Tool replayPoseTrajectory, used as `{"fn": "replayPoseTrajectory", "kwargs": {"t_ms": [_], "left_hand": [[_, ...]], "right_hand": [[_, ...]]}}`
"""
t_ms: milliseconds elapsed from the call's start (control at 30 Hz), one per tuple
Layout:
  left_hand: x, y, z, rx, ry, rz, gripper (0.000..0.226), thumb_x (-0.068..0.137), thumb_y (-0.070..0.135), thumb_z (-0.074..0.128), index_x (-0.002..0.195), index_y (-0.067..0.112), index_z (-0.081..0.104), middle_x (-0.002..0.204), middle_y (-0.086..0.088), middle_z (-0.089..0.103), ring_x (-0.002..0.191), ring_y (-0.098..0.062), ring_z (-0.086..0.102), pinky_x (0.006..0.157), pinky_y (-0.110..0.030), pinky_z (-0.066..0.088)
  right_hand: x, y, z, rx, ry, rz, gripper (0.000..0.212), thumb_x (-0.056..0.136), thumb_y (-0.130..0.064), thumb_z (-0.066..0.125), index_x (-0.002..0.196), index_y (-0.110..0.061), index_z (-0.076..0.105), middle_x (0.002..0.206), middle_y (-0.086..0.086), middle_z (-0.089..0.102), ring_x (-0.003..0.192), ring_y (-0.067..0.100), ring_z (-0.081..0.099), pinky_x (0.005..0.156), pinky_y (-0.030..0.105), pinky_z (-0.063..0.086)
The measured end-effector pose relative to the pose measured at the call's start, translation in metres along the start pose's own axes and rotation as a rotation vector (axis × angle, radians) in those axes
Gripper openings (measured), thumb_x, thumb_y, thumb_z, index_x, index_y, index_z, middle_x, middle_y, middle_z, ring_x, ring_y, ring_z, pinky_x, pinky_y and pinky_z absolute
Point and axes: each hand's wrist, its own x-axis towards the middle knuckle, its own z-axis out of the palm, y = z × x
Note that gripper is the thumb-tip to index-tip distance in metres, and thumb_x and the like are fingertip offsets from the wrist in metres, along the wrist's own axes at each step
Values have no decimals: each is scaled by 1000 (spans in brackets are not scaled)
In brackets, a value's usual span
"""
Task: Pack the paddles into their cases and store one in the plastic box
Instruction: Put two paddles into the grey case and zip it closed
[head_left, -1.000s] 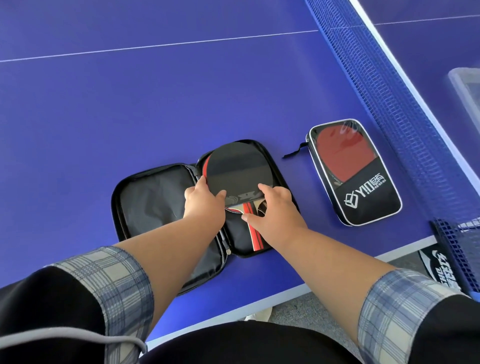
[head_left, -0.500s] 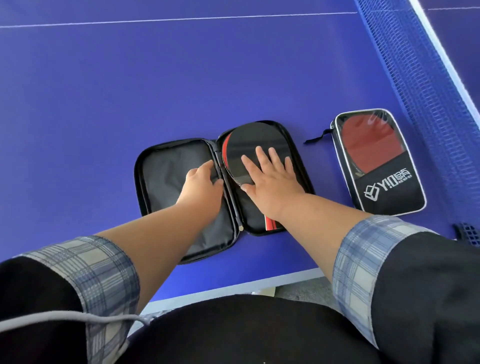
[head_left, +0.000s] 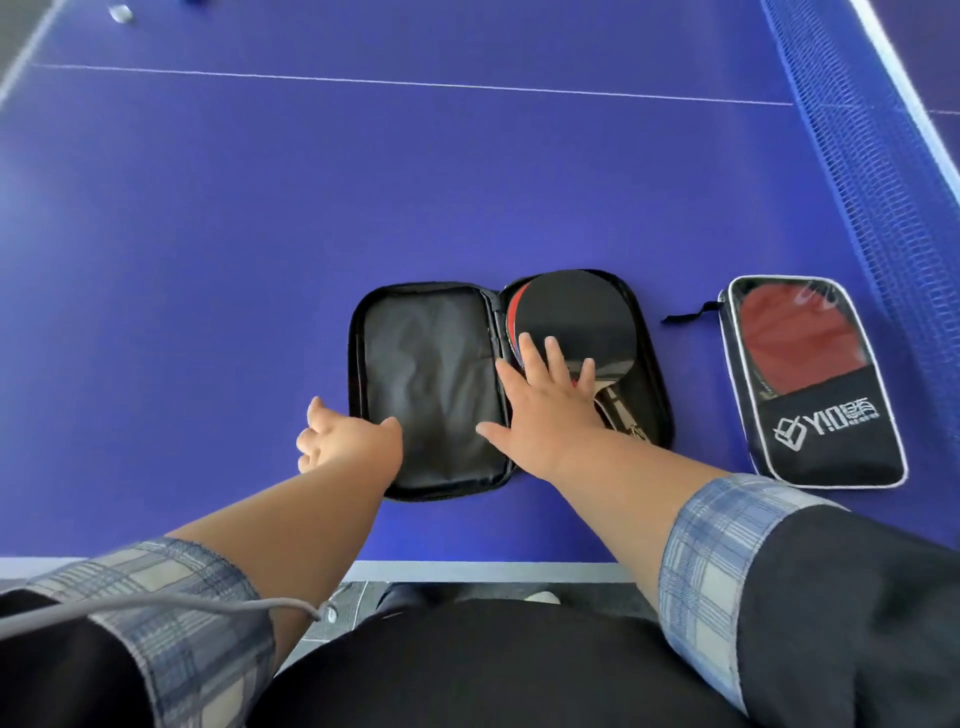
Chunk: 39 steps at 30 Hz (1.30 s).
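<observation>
A black zip case (head_left: 431, 384) lies open flat on the blue table. In its right half rests a paddle (head_left: 576, 317) with a black face up and a red edge showing. My right hand (head_left: 550, 410) lies flat, fingers spread, on the paddle's lower face and handle. My left hand (head_left: 343, 436) is at the lower left corner of the case's empty left half, fingers loosely apart, holding nothing. To the right lies a second, closed case (head_left: 815, 431) with a clear window showing a red paddle (head_left: 789, 343) inside.
The blue net (head_left: 872, 171) runs along the right side, close behind the closed case. The table's near edge (head_left: 467, 570) is just below the cases. A small pale object (head_left: 120, 13) sits at the far left top. No plastic box is in view.
My left hand has slid from inside the case's left half out to its lower left corner. My right hand stays pressed flat on the paddle. The view has pulled back and shifted right.
</observation>
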Motion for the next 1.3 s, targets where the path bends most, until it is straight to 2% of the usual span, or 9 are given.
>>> {"fn": "replayPoseTrajectory", "kwargs": {"t_ms": [100,200,300,433,600,700,867,1100,1300], "left_hand": [[1,-9,-8,-170,-136,22,41,85,26,56,125,19,58,100,-8,61,75,-31,53,57,-34,47],[-9,-16,-21,-229,-178,120,22,85,19,46,91,18,67,71,-5,55,57,-25,43,47,-25,37],[-34,-8,-33,-353,-153,185,16,79,27,47,82,22,62,74,-5,59,60,-24,50,50,-29,42],[-72,17,-38,-470,-281,300,30,73,42,57,101,32,59,92,-1,71,80,-23,71,76,-43,60],[-109,47,-25,-374,-559,568,46,75,69,53,109,38,59,93,15,74,92,-7,70,88,-38,50],[-127,57,-7,-215,-564,649,40,81,70,40,109,47,58,100,23,71,98,-6,63,77,-29,44],[-134,64,18,68,-448,808,31,94,57,38,119,48,53,102,21,61,62,0,58,51,-20,42],[-108,89,51,552,-287,1183,44,104,28,34,147,33,39,156,2,34,139,-26,34,108,-40,37],[-77,132,78,1001,-213,1395,52,105,33,29,154,41,14,165,2,3,151,-23,0,117,-47,18]], "right_hand": [[3,1,-7,26,-46,18,83,87,-74,39,156,-33,17,168,2,-7,152,31,-12,116,68,2],[-4,-1,-26,143,-14,-13,82,87,-75,34,155,-31,25,168,3,5,153,29,-6,119,62,3],[-31,-25,-40,207,10,-218,96,77,-85,26,155,-29,26,166,4,18,153,26,5,120,56,7],[-73,-61,-49,670,10,-346,80,77,-65,66,145,-37,34,143,-7,53,135,13,47,112,41,39],[-97,-27,-54,1095,214,125,21,98,-30,52,117,-38,57,91,-13,67,80,8,65,75,26,54],[-104,9,-49,1192,338,339,21,97,-30,53,115,-25,63,95,-5,68,84,16,65,66,21,49],[-117,58,-34,1323,398,618,16,91,-36,63,100,-22,60,92,-8,66,85,20,67,75,43,60],[-109,97,-17,1322,356,864,18,92,-35,60,96,-17,62,75,-3,58,65,21,55,51,30,42],[-97,95,4,1328,334,1023,12,95,-34,56,88,-24,53,98,5,48,63,18,43,48,26,32]]}}
